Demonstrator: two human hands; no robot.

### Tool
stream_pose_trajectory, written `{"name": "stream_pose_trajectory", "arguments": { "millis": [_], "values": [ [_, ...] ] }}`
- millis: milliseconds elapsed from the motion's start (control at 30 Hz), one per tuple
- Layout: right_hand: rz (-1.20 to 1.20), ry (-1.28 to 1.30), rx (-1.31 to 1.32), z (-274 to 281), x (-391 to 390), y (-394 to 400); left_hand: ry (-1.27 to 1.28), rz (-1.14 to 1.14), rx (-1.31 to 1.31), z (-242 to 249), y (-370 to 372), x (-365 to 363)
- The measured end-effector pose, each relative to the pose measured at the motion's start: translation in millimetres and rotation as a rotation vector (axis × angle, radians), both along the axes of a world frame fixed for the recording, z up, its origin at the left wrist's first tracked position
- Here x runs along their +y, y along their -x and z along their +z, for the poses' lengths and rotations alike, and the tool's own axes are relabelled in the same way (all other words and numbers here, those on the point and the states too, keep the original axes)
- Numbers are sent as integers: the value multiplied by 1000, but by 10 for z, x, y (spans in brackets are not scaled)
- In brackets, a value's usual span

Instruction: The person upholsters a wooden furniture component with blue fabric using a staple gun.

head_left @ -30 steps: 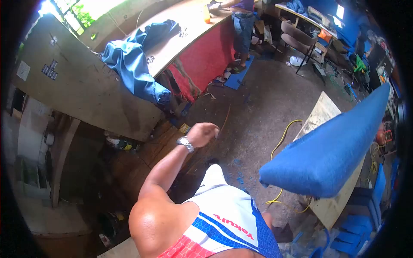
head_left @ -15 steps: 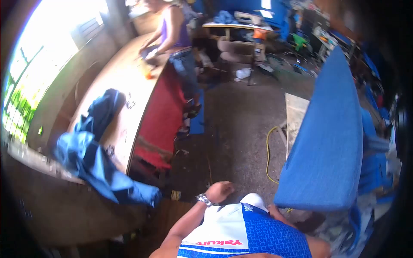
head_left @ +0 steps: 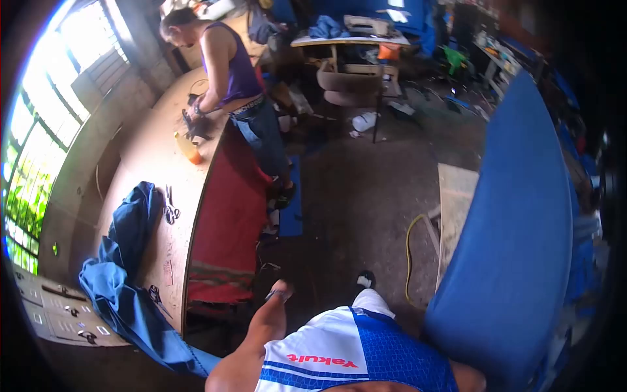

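Note:
My left hand (head_left: 281, 287), with a metal watch at the wrist, hangs low in front of me, away from the work table. It is small and blurred, so its fingers cannot be made out. A long blue fabric-covered panel (head_left: 506, 222), tapering to a point at the top, stands up at my right side. My right upper arm (head_left: 467, 377) runs down beside the panel's lower end, and the hand itself is out of sight there.
On the left, a wooden table (head_left: 140, 147) bears blue cloth (head_left: 130, 313), scissors (head_left: 171, 208) and a bottle (head_left: 187, 149). A person (head_left: 228, 78) leans over its far end. Red cloth (head_left: 225, 228) hangs from its side. Ahead are a sewing machine (head_left: 368, 25) and a yellow cord (head_left: 409, 255).
My view has moved forward and turned. My left hand has swung forward and left. The blue panel's lower end has shifted nearer, and my right hand beside it has gone from sight.

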State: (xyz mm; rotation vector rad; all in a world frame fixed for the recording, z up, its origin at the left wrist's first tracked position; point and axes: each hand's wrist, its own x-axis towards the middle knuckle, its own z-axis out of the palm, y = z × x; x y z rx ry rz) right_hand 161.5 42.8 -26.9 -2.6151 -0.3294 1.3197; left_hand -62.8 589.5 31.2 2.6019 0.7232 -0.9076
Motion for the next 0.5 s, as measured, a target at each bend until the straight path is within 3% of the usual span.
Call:
{"name": "stream_pose_trajectory", "arguments": {
  "millis": [133, 167, 233, 267, 300, 367, 500],
  "values": [
    [147, 23, -174, -37, 520, -1118, 241, 510, 122, 361, 458, -33],
    [105, -10, -184, 10, 697, -1484, 280, 597, 124, 456, 460, -97],
    [-245, -220, -2, 276, 1164, -2299, 340, 737, 99, 516, 361, -203],
    [-134, -183, -25, 886, 1642, -2737, 363, 788, 78, 528, 257, -243],
    [-59, -267, -218, 805, 1964, -3139, 383, 834, 47, 529, 125, -278],
    [-187, -560, -244, 1021, 2726, -3816, 415, 892, -11, 538, -204, -237],
    [-196, -593, -194, 1627, 4174, -4847, 450, 873, -74, 412, -940, 236]
  ]
}}
